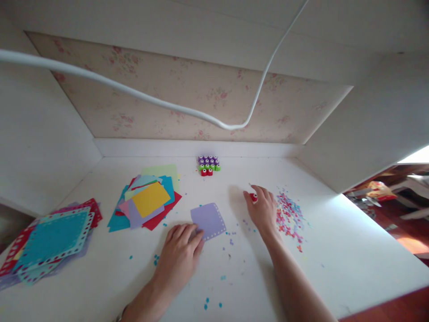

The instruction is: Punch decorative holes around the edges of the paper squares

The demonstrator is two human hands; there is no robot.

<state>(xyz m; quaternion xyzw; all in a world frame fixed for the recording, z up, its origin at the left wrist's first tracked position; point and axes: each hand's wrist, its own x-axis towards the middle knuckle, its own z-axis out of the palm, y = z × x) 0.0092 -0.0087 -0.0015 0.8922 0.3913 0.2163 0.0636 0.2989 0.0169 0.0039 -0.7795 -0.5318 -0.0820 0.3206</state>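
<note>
A light purple paper sheet (208,220) lies flat on the white table, with rows of small punched holes along its right and near edges. My left hand (182,243) is at its left corner, thumb and fingertips holding the edge, the fingers curled. To the right of the sheet, my right hand (262,208) is closed around a small red craft punch (254,197), apart from the paper and just left of a pile of confetti. The fingers partly cover this punch.
More punches (208,165) in purple, green and red stand in rows near the back. Plain coloured sheets (152,199) are stacked at left, beside a pile of hole-edged sheets (50,237). Colourful confetti (290,214) lies at right. A white cable (150,102) hangs across the front.
</note>
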